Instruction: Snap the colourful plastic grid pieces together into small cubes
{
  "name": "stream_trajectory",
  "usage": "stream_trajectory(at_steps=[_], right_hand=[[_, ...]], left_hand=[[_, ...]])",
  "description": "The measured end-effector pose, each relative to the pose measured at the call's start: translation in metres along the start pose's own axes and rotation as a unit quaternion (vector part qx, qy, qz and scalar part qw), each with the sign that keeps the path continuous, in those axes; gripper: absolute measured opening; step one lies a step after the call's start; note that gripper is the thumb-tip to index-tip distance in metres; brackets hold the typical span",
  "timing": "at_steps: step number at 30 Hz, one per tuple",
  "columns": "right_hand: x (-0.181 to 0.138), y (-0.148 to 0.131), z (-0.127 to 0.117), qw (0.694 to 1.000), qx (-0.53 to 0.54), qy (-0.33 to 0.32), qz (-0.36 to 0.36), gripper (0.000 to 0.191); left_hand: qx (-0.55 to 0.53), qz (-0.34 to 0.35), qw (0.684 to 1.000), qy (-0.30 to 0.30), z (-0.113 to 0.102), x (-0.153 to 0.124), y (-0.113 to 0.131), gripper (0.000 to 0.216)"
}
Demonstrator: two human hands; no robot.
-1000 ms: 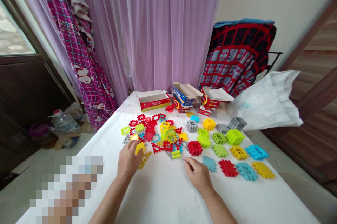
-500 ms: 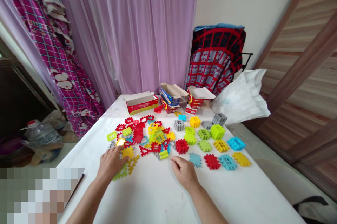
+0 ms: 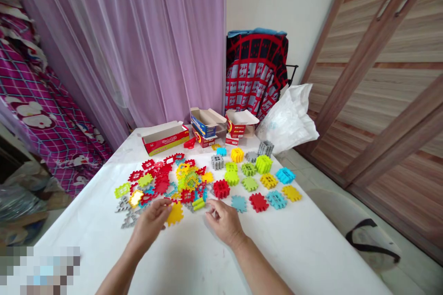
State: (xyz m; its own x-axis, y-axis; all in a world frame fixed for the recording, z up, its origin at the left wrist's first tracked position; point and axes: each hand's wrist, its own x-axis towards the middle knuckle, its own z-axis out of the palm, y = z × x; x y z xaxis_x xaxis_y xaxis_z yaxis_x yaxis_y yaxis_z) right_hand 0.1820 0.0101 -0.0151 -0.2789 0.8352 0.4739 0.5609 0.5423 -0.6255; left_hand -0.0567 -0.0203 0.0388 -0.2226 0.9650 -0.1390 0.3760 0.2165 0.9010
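A heap of flat toothed plastic tiles (image 3: 173, 179) in red, yellow, green, blue and grey lies on the white table (image 3: 311, 249). My left hand (image 3: 150, 225) is at the heap's near edge, fingers pinched on a yellow tile (image 3: 175, 214). Just to the right, my right hand (image 3: 224, 221) rests on the table with its fingers curled, fingertips close to a short green piece (image 3: 198, 204); whether they hold anything is unclear. To the right of the heap stand several assembled cubes and stacked tiles (image 3: 256, 177).
Open red and blue cardboard boxes (image 3: 204, 126) stand at the table's far edge, a white plastic bag (image 3: 289, 119) beside them. Purple curtains hang behind. A chair with a red-black cloth (image 3: 256, 71) is at the back, wooden doors on the right.
The view has swung right. My left hand shifted right along the heap's edge and now pinches a yellow tile. My right hand stayed near the green piece.
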Motion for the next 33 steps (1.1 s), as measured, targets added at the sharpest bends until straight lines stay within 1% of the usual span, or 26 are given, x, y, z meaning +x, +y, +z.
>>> stream_trajectory(at_steps=[2,4,5,7,9,14,17,20,23,25,26,27,28,30,31,33], right_hand=[[0.0,-0.002,-0.003,1.0,-0.01,-0.005,-0.016,0.046],[-0.001,-0.006,-0.006,0.999,-0.019,-0.009,-0.041,0.065],[-0.001,-0.008,-0.007,0.998,-0.021,-0.015,-0.052,0.072],[-0.001,-0.012,-0.01,0.997,-0.023,-0.034,-0.07,0.077],[0.0,-0.016,-0.012,0.995,-0.025,-0.057,-0.079,0.077],[0.001,-0.019,-0.011,0.991,-0.038,-0.1,-0.079,0.057],[-0.001,-0.019,-0.009,0.991,-0.039,-0.1,-0.078,0.055],[-0.003,-0.022,-0.009,0.993,-0.032,-0.087,-0.07,0.053],[-0.003,-0.024,-0.017,0.997,-0.02,-0.05,-0.055,0.055],[0.001,-0.021,-0.027,0.999,-0.016,0.002,-0.033,0.056],[0.004,-0.019,-0.034,0.999,-0.015,0.031,-0.02,0.056],[0.007,-0.015,-0.041,0.998,-0.017,0.059,-0.008,0.055],[0.01,-0.01,-0.048,0.996,-0.019,0.084,0.002,0.054],[0.017,-0.001,-0.06,0.993,-0.029,0.117,0.018,0.051],[0.019,0.004,-0.065,0.991,-0.035,0.126,0.025,0.05],[0.021,0.011,-0.072,0.989,-0.049,0.136,0.038,0.048]], left_hand=[[-0.036,-0.023,0.998,-0.046,0.015,-0.003,0.008,0.058],[-0.042,-0.032,0.996,-0.067,0.027,-0.004,0.013,0.058],[-0.039,-0.032,0.996,-0.072,0.031,-0.004,0.014,0.058],[-0.028,-0.03,0.996,-0.081,0.039,-0.003,0.015,0.057],[-0.023,-0.027,0.995,-0.094,0.044,-0.002,0.015,0.057],[-0.029,-0.022,0.994,-0.104,0.054,0.0,0.017,0.056],[-0.031,-0.019,0.995,-0.095,0.058,-0.001,0.017,0.057],[-0.034,0.0,0.995,-0.097,0.06,-0.002,0.014,0.057],[-0.018,0.037,0.996,-0.083,0.056,-0.001,0.009,0.055],[0.038,0.085,0.995,-0.038,0.053,0.002,0.007,0.049],[0.08,0.126,0.989,-0.013,0.052,0.005,0.007,0.044],[0.128,0.178,0.976,0.005,0.052,0.008,0.008,0.039],[0.176,0.235,0.956,0.014,0.054,0.013,0.01,0.035],[0.259,0.331,0.907,0.005,0.061,0.024,0.017,0.03],[0.295,0.353,0.888,-0.001,0.067,0.031,0.021,0.03],[0.359,0.346,0.867,-0.004,0.08,0.045,0.027,0.038]])
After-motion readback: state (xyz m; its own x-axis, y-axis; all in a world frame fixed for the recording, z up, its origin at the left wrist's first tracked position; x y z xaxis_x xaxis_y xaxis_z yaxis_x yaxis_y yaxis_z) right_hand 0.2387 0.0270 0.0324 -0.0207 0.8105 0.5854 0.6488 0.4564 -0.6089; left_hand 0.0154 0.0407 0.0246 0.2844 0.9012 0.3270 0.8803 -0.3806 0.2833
